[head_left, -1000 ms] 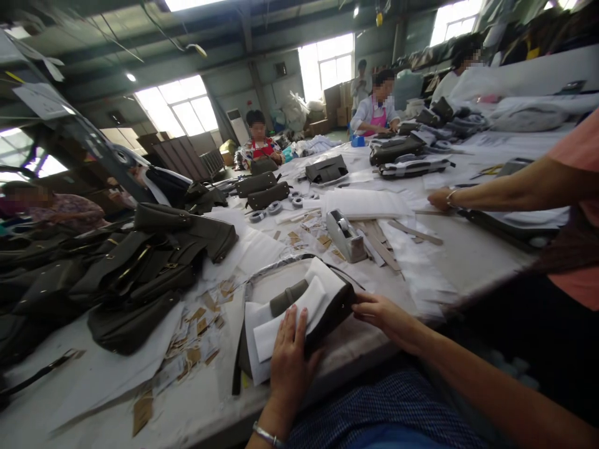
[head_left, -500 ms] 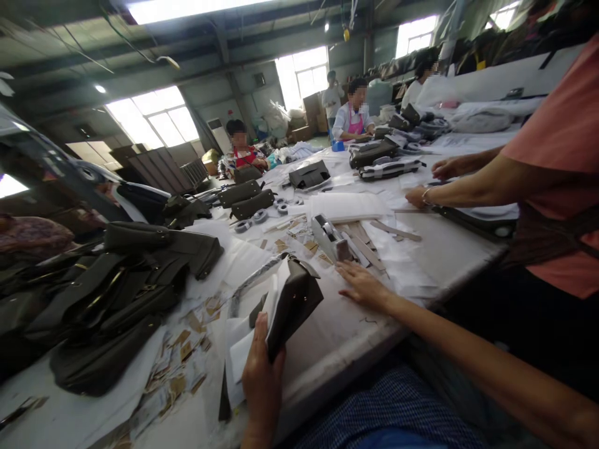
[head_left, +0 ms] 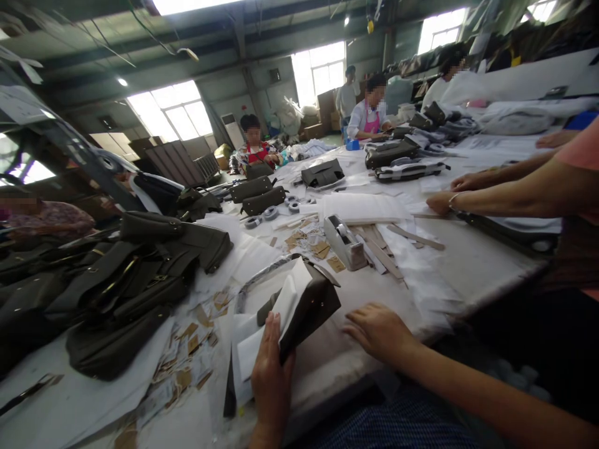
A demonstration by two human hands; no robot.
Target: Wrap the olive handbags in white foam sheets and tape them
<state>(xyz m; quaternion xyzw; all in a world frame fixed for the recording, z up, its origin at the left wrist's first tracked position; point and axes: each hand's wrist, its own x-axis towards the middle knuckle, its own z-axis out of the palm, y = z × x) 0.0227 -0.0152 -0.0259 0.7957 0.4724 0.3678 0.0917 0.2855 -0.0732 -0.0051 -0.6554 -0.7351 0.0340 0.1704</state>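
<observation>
Left hand [head_left: 272, 374], fingers together, pinches the tilted bag [head_left: 311, 312]; right hand [head_left: 380, 332], fingers loosely bent and parted, has drawn back from the dispenser [head_left: 352, 251].

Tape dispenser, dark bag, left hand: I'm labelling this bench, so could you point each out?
Tape dispenser [head_left: 344, 246], head view: side of its grey body.
Dark bag [head_left: 311, 310], head view: its dark side.
Left hand [head_left: 272, 369], head view: middle of the hand.
</observation>
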